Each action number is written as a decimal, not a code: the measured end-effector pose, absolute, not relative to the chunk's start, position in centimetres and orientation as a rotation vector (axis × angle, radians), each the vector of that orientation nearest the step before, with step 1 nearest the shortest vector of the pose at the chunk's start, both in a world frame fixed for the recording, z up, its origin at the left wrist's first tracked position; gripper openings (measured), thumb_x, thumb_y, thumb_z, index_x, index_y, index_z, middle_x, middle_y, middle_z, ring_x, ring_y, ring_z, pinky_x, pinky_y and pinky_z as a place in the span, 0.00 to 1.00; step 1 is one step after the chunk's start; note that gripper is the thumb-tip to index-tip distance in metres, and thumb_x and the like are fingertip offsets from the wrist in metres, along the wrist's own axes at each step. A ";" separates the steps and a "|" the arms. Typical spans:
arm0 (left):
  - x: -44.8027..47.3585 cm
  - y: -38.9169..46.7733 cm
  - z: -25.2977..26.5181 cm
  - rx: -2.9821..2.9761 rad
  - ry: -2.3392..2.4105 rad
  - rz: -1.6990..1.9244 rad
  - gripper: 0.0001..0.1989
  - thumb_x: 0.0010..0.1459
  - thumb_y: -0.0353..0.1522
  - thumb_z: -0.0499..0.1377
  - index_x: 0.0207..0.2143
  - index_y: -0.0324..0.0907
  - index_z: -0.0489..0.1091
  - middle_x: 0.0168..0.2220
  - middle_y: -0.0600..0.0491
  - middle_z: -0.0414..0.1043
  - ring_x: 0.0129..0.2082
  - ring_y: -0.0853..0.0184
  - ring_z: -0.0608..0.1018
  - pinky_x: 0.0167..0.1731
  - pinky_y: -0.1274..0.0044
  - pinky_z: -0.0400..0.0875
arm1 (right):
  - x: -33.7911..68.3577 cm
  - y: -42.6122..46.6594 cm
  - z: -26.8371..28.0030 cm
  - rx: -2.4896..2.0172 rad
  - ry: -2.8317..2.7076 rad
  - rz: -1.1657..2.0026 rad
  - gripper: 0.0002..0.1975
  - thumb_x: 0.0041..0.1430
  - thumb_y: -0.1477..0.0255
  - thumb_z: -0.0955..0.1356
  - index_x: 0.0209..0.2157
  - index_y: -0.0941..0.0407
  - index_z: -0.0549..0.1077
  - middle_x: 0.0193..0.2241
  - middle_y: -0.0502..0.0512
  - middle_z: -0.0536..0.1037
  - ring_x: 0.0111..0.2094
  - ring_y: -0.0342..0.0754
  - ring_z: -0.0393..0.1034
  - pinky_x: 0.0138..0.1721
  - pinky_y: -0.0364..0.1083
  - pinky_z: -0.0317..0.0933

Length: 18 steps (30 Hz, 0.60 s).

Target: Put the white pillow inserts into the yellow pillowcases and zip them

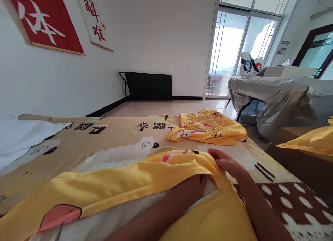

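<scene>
A yellow pillowcase (119,177) with a pink patch is spread in front of me, its opening facing me. White filling, apparently a pillow (109,218), shows inside that opening. My left hand (200,182) reaches under the pillowcase's edge into the far right corner; the fabric hides its fingers. From outside, my right hand (221,160) is closed on the same corner, gripping the yellow cloth. Just beyond lies a crumpled yellow cover (208,128) with a white rabbit print.
A beige blanket (122,130) with sheep prints covers the bed. Two thin dark sticks (264,172) lie at right. White cloth (23,135) rests at left. Further right are a cardboard box (293,131) with yellow cloth (312,140) on it and a plastic-covered table (275,88).
</scene>
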State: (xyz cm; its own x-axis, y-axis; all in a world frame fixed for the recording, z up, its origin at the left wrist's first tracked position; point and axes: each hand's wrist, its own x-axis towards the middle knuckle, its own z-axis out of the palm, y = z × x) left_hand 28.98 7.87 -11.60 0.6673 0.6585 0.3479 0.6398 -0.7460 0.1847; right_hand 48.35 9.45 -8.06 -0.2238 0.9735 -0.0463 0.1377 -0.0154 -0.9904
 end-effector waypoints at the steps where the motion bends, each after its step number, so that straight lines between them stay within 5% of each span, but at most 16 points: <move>1: 29.0 7.1 -10.7 2.797 1.173 0.600 0.19 0.63 0.31 0.46 0.54 0.42 0.66 0.49 0.44 0.72 0.48 0.53 0.74 0.52 0.62 0.64 | 48.8 9.9 -8.6 -1.253 -1.396 1.293 0.09 0.37 0.76 0.66 0.27 0.56 0.67 0.25 0.47 0.74 0.26 0.41 0.64 0.24 0.38 0.53; 4: 29.6 5.9 -8.9 2.814 1.113 0.500 0.17 0.64 0.33 0.46 0.48 0.41 0.69 0.44 0.47 0.75 0.42 0.59 0.76 0.46 0.68 0.69 | 50.0 11.6 -11.3 -1.375 -1.138 1.133 0.11 0.35 0.71 0.68 0.25 0.55 0.63 0.21 0.45 0.73 0.22 0.40 0.62 0.21 0.39 0.52; 9: 30.0 6.7 -9.8 3.088 0.612 0.379 0.12 0.63 0.30 0.50 0.45 0.39 0.70 0.46 0.49 0.74 0.47 0.61 0.74 0.50 0.69 0.66 | 51.4 14.0 -15.9 -1.472 -0.887 0.965 0.18 0.31 0.67 0.70 0.27 0.53 0.60 0.18 0.45 0.70 0.19 0.41 0.61 0.20 0.41 0.54; 14: 29.8 7.1 -10.4 3.130 0.547 0.386 0.13 0.63 0.31 0.51 0.47 0.39 0.68 0.48 0.48 0.72 0.50 0.61 0.72 0.52 0.69 0.63 | 51.7 14.3 -16.6 -1.396 -0.823 0.975 0.23 0.32 0.66 0.71 0.34 0.52 0.63 0.28 0.51 0.76 0.27 0.47 0.70 0.28 0.44 0.64; 18: 29.9 6.9 -10.0 3.103 0.561 0.410 0.13 0.64 0.31 0.50 0.47 0.40 0.69 0.47 0.49 0.73 0.50 0.62 0.72 0.51 0.69 0.63 | 51.5 13.6 -16.4 -1.378 -0.910 1.073 0.17 0.38 0.61 0.70 0.31 0.53 0.69 0.28 0.55 0.78 0.31 0.53 0.73 0.27 0.46 0.65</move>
